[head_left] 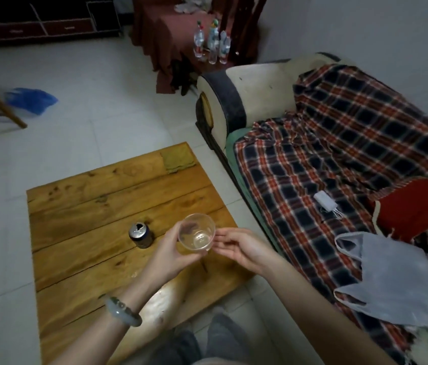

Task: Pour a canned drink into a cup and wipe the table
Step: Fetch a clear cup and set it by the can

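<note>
A clear plastic cup (pixel 197 235) is held above the right part of the low wooden table (pixel 81 214). My left hand (pixel 172 250) grips it from the left and below. My right hand (pixel 242 248) is beside it on the right, fingers loosely apart and fingertips at the cup's wall. The cup looks empty. An opened dark drink can (pixel 140 234) stands upright on the table just left of the cup. A yellowish cloth (pixel 178 159) lies at the table's far right corner.
A sofa with a plaid blanket (pixel 339 159) runs along the right, with a thin plastic bag (pixel 402 285) and a small white item (pixel 324 200) on it. Several water bottles (pixel 211 44) stand on the floor at the back. A blue bag (pixel 31 100) lies far left.
</note>
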Available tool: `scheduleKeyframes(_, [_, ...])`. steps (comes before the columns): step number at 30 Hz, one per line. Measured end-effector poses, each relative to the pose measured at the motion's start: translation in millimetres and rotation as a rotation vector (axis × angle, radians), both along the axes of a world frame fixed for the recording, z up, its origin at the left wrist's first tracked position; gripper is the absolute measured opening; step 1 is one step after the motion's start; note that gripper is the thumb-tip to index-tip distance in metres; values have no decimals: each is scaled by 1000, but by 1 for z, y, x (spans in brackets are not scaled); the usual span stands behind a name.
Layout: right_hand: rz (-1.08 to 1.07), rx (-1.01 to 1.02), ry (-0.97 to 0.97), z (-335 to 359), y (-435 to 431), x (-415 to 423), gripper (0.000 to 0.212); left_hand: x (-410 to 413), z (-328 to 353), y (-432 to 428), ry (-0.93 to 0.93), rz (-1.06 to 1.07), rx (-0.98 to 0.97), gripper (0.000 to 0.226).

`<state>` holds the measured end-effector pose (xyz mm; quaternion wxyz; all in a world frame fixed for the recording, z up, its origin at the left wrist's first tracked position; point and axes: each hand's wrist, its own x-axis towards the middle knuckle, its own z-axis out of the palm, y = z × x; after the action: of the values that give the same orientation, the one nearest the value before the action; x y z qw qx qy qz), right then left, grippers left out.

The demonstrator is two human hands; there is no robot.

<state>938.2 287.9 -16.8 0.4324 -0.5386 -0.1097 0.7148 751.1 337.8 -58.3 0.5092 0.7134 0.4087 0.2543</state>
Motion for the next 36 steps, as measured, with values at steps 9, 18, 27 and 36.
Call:
scheduleKeyframes(9, [376, 2, -119, -32, 93, 15, 35, 20, -34, 24, 21, 441, -139, 68])
scheduleKeyframes(18, [650, -9, -173, -84, 136, -1, 40, 24, -66, 24, 18, 718, -254, 69])
scheduleKeyframes(27, [724, 37, -222, -138, 146, -22, 31, 11, -110, 29, 9, 782, -323, 67])
scheduleKeyframes(36, [799, 253, -540, -242, 177, -27, 38, 16, -210, 76, -14, 789, -335, 58])
